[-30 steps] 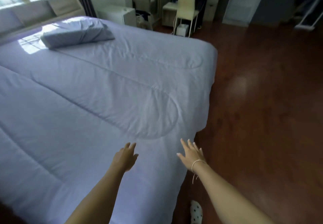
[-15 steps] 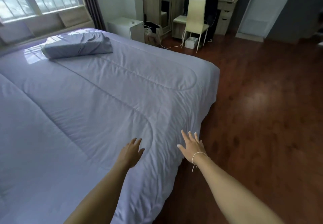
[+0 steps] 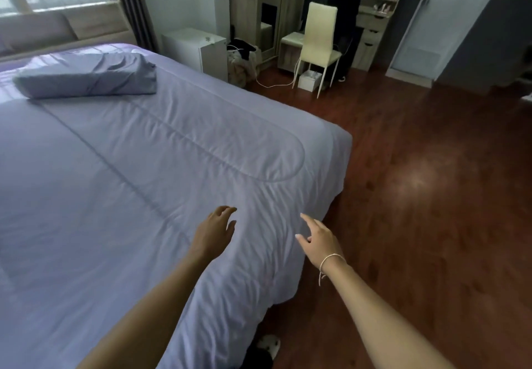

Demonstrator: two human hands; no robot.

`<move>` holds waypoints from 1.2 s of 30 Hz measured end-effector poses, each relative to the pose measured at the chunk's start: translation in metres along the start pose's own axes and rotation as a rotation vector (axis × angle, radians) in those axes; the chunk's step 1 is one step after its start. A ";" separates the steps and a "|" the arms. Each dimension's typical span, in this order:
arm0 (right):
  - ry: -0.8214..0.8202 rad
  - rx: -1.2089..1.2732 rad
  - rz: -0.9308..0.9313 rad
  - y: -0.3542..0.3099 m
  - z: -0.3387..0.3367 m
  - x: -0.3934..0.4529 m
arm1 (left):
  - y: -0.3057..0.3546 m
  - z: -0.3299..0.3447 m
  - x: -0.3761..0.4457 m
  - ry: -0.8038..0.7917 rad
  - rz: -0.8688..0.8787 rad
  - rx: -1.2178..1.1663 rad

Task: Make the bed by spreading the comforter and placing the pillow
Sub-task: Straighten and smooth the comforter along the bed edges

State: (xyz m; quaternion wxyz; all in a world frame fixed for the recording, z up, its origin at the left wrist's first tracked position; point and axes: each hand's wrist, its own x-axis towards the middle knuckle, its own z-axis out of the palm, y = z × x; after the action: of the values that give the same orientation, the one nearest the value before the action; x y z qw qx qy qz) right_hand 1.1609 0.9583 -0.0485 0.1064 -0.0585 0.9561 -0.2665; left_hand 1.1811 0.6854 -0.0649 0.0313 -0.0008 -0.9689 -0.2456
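Note:
A lavender quilted comforter [image 3: 149, 172] lies spread flat over the whole bed and hangs over the near right corner. A pillow [image 3: 86, 76] in a matching lavender case rests on top of it at the head end, upper left, below the window. My left hand [image 3: 214, 231] hovers over the comforter close to the foot corner, fingers loosely curled and apart, holding nothing. My right hand [image 3: 318, 237], a thin string bracelet on its wrist, reaches in over the bed's right edge with fingers spread, also holding nothing.
Dark red wooden floor [image 3: 417, 195] stretches to the right of the bed. A white cabinet [image 3: 198, 49] stands by the head end, with a cream chair [image 3: 318, 40], a small box and a cable on the floor beyond. My slippered foot [image 3: 269, 345] shows below the bed corner.
The view has tilted up and swung right, showing more of the room. Both hands have stayed over the bed's near corner; the right hand's fingers have loosened from flat to slightly curled.

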 end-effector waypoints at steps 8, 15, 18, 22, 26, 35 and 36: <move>-0.019 0.035 0.058 0.060 -0.065 0.136 | 0.041 0.066 0.144 -0.080 -0.020 -0.083; -0.071 -0.013 0.036 0.144 -0.131 0.270 | 0.085 0.134 0.291 -0.223 -0.045 -0.018; -0.101 -0.051 0.007 0.174 -0.165 0.336 | 0.101 0.157 0.345 -0.232 -0.161 0.032; -0.196 -0.084 -0.029 0.208 -0.206 0.420 | 0.120 0.192 0.393 -0.349 -0.352 0.116; -0.284 -0.187 -0.072 0.236 -0.227 0.515 | 0.137 0.225 0.432 -0.328 -0.552 0.159; -0.455 -0.357 -0.191 0.260 -0.204 0.703 | 0.126 0.268 0.558 -0.140 -0.680 0.163; -0.464 -0.390 -0.200 0.265 -0.203 0.722 | 0.129 0.272 0.577 -0.101 -0.683 0.165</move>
State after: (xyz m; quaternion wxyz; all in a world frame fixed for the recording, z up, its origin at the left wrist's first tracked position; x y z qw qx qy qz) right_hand 0.3983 1.1631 -0.1421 0.2815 -0.2305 0.9290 -0.0669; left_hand 0.5911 0.9202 -0.2066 -0.1004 0.3134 -0.9302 -0.1625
